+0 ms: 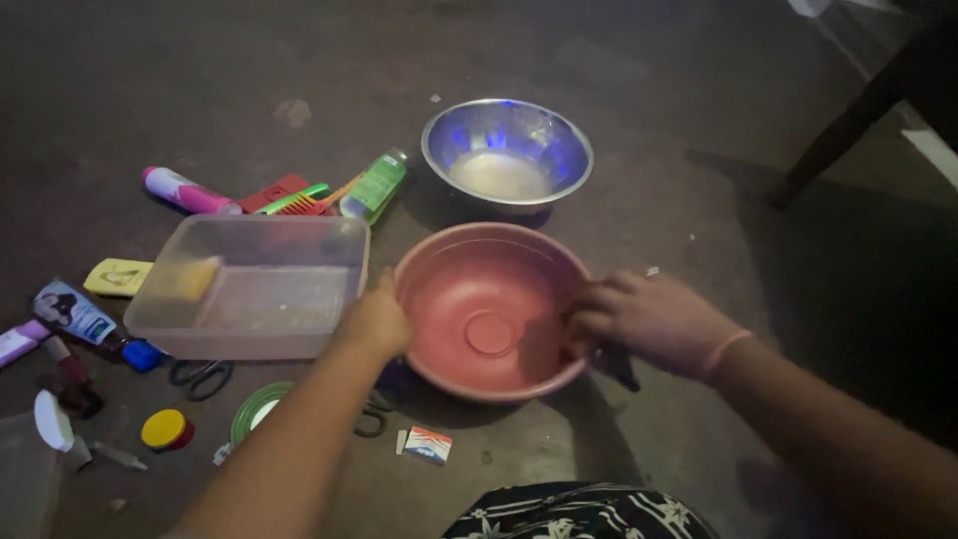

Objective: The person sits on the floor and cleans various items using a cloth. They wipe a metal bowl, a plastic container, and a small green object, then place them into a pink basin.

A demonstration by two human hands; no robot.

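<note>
Fingers of both the left hand [377, 321] and right hand [647, 319] clasp opposite rims of the pink basin [489, 311] between them.

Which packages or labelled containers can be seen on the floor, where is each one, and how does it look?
Green bottle: lying behind the clear tub, left of the steel bowl; pale label.
Pink tube: lying far left of the green bottle; pink and white.
Labelled tube: left of the tub; blue cap.
Small box: near the pink basin's front; flat, red and white.

Scissors [200, 377] partly under clear tub [249, 289]
</note>
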